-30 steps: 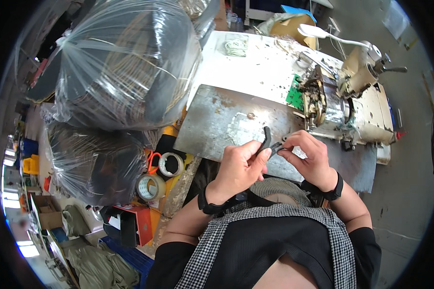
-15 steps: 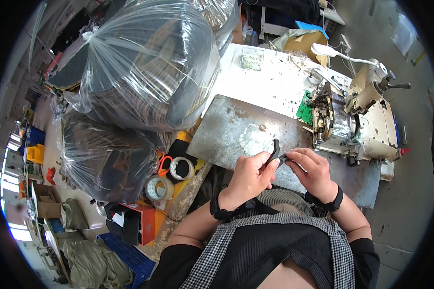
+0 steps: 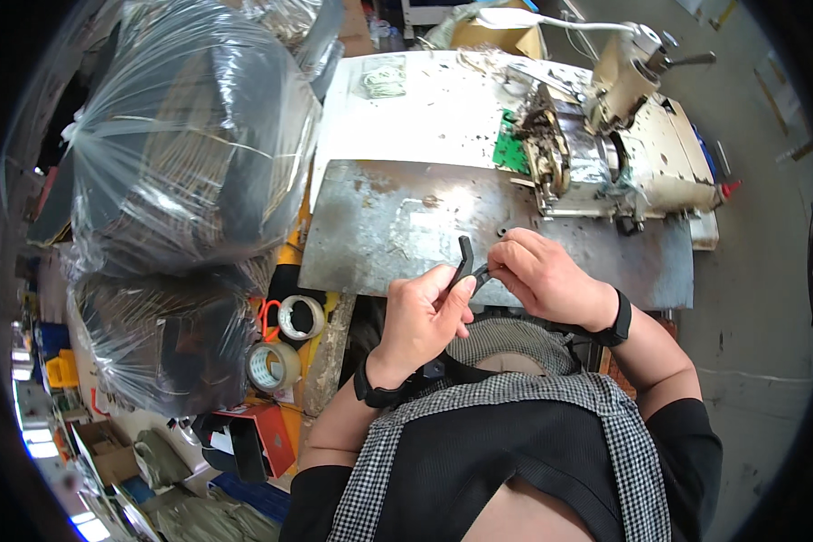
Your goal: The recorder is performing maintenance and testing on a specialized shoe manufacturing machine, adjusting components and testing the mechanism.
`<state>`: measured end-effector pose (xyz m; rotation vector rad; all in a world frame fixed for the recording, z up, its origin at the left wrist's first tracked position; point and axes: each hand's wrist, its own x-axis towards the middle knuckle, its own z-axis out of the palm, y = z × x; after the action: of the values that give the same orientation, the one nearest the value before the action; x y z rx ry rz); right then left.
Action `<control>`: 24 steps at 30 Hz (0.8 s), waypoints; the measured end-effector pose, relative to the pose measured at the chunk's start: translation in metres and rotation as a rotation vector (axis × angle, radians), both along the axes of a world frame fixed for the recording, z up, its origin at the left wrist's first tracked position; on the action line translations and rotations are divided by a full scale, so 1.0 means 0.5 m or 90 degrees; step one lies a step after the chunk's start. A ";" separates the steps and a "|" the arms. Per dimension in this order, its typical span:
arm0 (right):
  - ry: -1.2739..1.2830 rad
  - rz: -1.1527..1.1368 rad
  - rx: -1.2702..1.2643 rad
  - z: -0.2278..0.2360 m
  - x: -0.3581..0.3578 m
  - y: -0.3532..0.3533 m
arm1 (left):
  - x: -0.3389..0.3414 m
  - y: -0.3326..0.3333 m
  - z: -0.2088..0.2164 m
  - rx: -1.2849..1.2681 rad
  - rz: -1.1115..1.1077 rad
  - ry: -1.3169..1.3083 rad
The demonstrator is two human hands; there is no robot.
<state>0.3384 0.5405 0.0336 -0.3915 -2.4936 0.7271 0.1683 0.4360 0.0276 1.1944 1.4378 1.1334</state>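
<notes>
Two large clear plastic bags bulge at the left edge of the worktop [image 3: 379,226]: the upper bag [image 3: 185,135] is stuffed with dark, stacked material and tied with pale string, and the lower bag [image 3: 158,339] below it holds a darker load. Two rolls of tape sit just beside the lower bag, off the worktop's near left corner: a whitish roll [image 3: 301,317] and a clear, brownish roll [image 3: 274,366] below it. A red flat box [image 3: 266,438] lies lower still, near the floor clutter. A small green label-like patch [image 3: 512,154] lies on the worktop against the left side of the cream industrial sewing machine [image 3: 623,135], which fills the far right corner. A brown cardboard carton [image 3: 497,36] stands beyond the far edge.

The worktop's near half is a worn grey metal sheet, its far half white board. At the middle of the near edge, the person holds a narrow black strap piece [image 3: 465,262] between both hands. The left hand [image 3: 422,316] is closed on its lower end with thumb and fingers, so the strap rises upright above the knuckles. The right hand [image 3: 537,275] is curled shut just beside it, its fingertips pinching the strap's right-hand end. Both wrists wear black bands.
</notes>
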 end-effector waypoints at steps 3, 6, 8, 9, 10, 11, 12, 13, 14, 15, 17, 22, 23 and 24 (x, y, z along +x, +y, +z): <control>-0.027 -0.006 0.026 -0.018 0.014 -0.010 | 0.007 0.010 -0.015 -0.006 -0.012 0.003; -0.036 -0.014 0.023 -0.031 0.032 -0.036 | 0.017 0.011 -0.026 -0.013 -0.020 -0.014; -0.002 -0.025 -0.003 -0.045 0.044 -0.054 | 0.022 0.010 -0.032 -0.025 -0.025 -0.036; -0.002 -0.027 -0.006 -0.046 0.046 -0.055 | 0.021 0.011 -0.037 -0.051 -0.035 -0.068; 0.004 -0.037 -0.011 -0.047 0.049 -0.057 | 0.021 0.011 -0.042 -0.078 -0.048 -0.100; 0.010 -0.047 -0.016 -0.048 0.051 -0.059 | 0.018 0.013 -0.044 -0.080 -0.053 -0.101; 0.010 -0.052 -0.017 -0.046 0.050 -0.062 | 0.013 0.015 -0.044 -0.095 -0.061 -0.113; 0.020 -0.092 -0.028 -0.040 0.045 -0.064 | 0.007 0.017 -0.044 -0.107 -0.066 -0.125; 0.031 -0.132 -0.037 -0.036 0.042 -0.066 | 0.004 0.017 -0.048 -0.101 -0.074 -0.124; 0.032 -0.133 -0.036 -0.040 0.040 -0.068 | 0.005 0.014 -0.046 -0.100 -0.076 -0.124; 0.108 -0.109 0.111 -0.055 0.031 -0.062 | 0.007 0.010 -0.042 -0.097 -0.060 -0.122; 0.100 -0.099 0.200 -0.056 0.019 -0.077 | -0.003 0.000 -0.051 -0.119 -0.033 -0.211; 0.103 -0.101 0.212 -0.056 0.018 -0.081 | -0.005 -0.002 -0.049 -0.129 -0.038 -0.244; 0.103 -0.098 0.211 -0.051 0.018 -0.088 | -0.010 -0.004 -0.049 -0.129 -0.034 -0.245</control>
<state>0.3475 0.4966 0.0078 -0.3793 -2.3439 0.2649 0.1630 0.4340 0.0033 0.8162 1.1854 1.0826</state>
